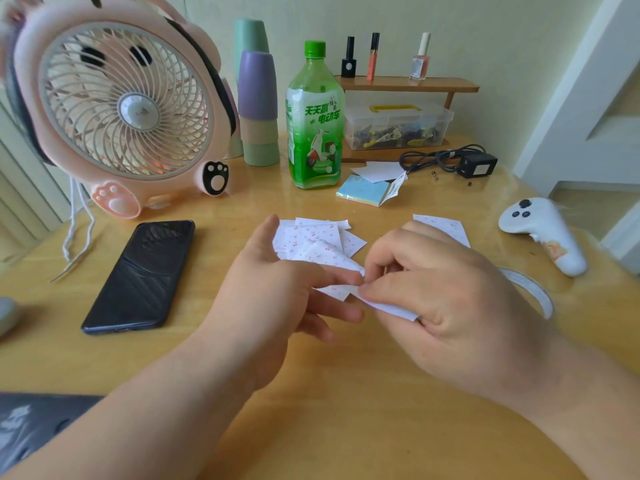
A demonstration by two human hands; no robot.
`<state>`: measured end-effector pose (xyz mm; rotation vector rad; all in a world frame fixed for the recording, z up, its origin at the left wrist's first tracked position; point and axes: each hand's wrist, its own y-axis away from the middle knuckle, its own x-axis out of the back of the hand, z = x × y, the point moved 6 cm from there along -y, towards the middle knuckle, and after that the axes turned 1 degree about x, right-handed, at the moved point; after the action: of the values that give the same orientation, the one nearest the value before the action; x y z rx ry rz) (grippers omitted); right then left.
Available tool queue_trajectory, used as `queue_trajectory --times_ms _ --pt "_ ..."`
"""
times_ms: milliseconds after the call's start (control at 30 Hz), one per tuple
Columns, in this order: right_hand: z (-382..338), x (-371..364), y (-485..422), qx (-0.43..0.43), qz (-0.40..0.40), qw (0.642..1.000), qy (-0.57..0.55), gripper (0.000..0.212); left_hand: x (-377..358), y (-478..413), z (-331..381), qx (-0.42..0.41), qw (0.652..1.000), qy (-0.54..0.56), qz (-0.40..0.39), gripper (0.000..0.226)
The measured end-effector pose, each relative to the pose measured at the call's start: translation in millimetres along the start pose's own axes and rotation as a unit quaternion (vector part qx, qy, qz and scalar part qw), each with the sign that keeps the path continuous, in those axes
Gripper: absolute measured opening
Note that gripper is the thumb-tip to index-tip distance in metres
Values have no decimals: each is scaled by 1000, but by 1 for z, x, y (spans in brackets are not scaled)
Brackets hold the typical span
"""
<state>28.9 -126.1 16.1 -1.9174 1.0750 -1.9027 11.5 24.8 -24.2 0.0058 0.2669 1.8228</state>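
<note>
Nearest the camera, both hands met low over the wooden table. The left hand steadied one end of a small patterned paper between its fingers, thumb lifted clear. The right hand curled round the other end and pinched it, probably to press a fold. The paper was held just above the table, in front of the pile.

At the far left stood a pink fan, with a phone lying flat below it, out of the working area. The paper pile lay just beyond the hands, within easy reach, and a single sheet lay beside it. A white controller was set aside at the right.
</note>
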Motion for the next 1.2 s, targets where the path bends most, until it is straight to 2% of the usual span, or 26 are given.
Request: queue_trajectory --times_ms 100,200,233,300,367,567,733,833,900,967,1000,1067,1100,1200 --pt "-10 8 0 28 30 999 -15 14 14 -6 2 -8 999 9 34 88" --pt "-16 17 -1 42 71 996 30 17 13 -5 3 28 998 50 -15 38" --pt "-15 18 -1 41 76 995 45 21 7 -5 1 62 995 61 -47 31" --pt "-9 16 -1 37 73 995 60 26 -7 0 -4 104 984 74 -127 28" --pt "-4 12 0 33 63 995 71 27 -15 3 -6 104 977 84 -167 21" --pt "-13 5 -3 45 5 991 122 8 -8 -6 -10 81 987 58 -128 5" --pt "-22 14 -4 46 -22 995 91 36 -10 -2 -14 90 988 52 -110 20" --pt "-29 24 -5 49 33 996 64 44 -4 -7 -14 88 991 60 -76 13" --pt "-25 32 -6 4 107 994 38 41 -1 -9 -13 82 992 58 -79 6" --pt "-2 34 -2 -122 164 978 -39 45 -3 -8 -13 86 990 58 -96 16" --pt "14 30 2 -201 167 960 -102 51 -5 -7 -14 87 989 56 -106 17" --pt "39 14 10 -328 120 905 -242 57 -10 -3 -14 81 988 43 -126 12" --pt "45 6 13 -360 83 884 -286 56 -11 -3 -15 78 988 38 -131 12" --pt "47 -1 14 -370 9 881 -296 56 -10 -2 -16 50 989 9 -139 19"
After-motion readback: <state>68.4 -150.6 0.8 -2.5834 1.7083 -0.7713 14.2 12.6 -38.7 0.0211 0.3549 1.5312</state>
